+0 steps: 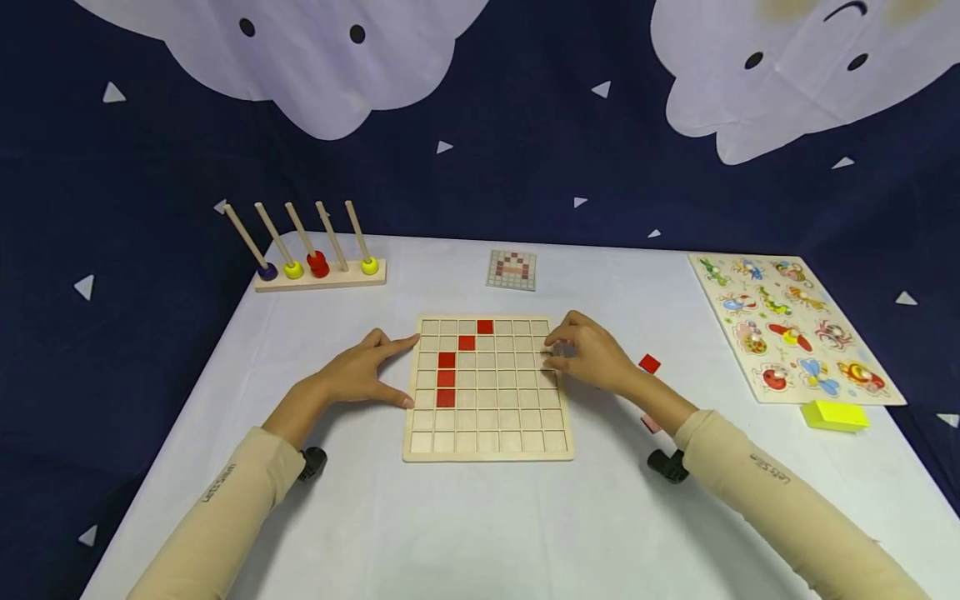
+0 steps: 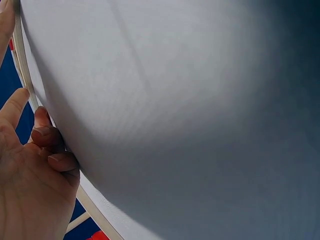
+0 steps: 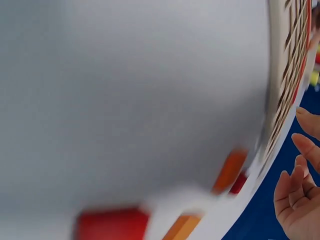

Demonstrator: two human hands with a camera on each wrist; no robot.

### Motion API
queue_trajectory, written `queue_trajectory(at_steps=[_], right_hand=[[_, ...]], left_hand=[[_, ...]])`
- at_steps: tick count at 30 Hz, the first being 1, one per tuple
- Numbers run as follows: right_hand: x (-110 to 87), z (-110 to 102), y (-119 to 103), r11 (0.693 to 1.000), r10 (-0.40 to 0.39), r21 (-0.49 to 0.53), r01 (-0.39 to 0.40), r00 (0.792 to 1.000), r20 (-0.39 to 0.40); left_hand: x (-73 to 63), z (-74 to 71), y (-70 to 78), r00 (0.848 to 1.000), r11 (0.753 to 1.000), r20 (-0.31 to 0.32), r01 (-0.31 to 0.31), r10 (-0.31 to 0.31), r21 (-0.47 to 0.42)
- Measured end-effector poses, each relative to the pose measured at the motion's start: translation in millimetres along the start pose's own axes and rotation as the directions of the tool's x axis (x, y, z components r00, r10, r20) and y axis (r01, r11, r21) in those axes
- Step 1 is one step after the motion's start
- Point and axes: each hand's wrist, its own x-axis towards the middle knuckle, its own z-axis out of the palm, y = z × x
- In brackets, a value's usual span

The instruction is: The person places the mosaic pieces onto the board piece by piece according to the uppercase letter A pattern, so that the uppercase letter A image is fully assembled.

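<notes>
A wooden grid board (image 1: 487, 450) lies on the table with several red square tiles (image 1: 446, 378) in its cells, running from the left side diagonally up to the top middle. My left hand (image 1: 358, 372) touches the board's left edge with thumb and index finger spread wide; its other fingers are bent in the left wrist view. Over the board's right edge is my right hand (image 1: 592, 354), thumb and index finger apart, with nothing seen between them in the right wrist view. Loose tiles, one red (image 1: 649, 363) and one pinkish (image 1: 651, 423), lie beside the right forearm, which may hide others.
Behind the board lies a small pattern card (image 1: 512, 270). A bead stacker with wooden pegs (image 1: 322, 282) stands at the back left. On the right are an insect picture puzzle (image 1: 795, 329) and a yellow block (image 1: 834, 415). A dark patterned cloth (image 1: 525, 183) hangs behind the table.
</notes>
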Motion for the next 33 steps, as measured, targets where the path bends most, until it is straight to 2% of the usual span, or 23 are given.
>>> queue_trajectory(at_steps=[6, 13, 25, 30, 33], right_hand=[[-5.0, -15.7, 34.1, 0.995, 0.087, -0.041, -0.087, 0.996, 0.004], [-6.1, -22.9, 52.7, 0.989, 0.127, -0.080, -0.124, 0.991, 0.033], [-9.0, -23.7, 57.0, 0.988, 0.075, -0.134, -0.071, 0.997, 0.026], [-3.3, -23.8, 51.9, 0.992, 0.052, -0.120, -0.050, 0.999, 0.014], [3.3, -21.8, 45.0, 0.995, 0.011, -0.096, -0.010, 1.000, 0.009]], left_hand=[[-0.3, -0.2, -2.1, 1.000, 1.000, -0.006, 0.004, -0.004, 0.003], [-0.5, -1.3, -0.2, 1.000, 1.000, -0.001, -0.002, 0.002, -0.007], [0.6, -1.8, 1.2, 1.000, 1.000, -0.001, -0.002, 0.002, -0.004], [0.7, -0.8, 0.8, 1.000, 1.000, 0.001, -0.003, 0.003, -0.007], [0.6, -0.8, 1.3, 1.000, 1.000, 0.002, 0.006, -0.006, -0.005]])
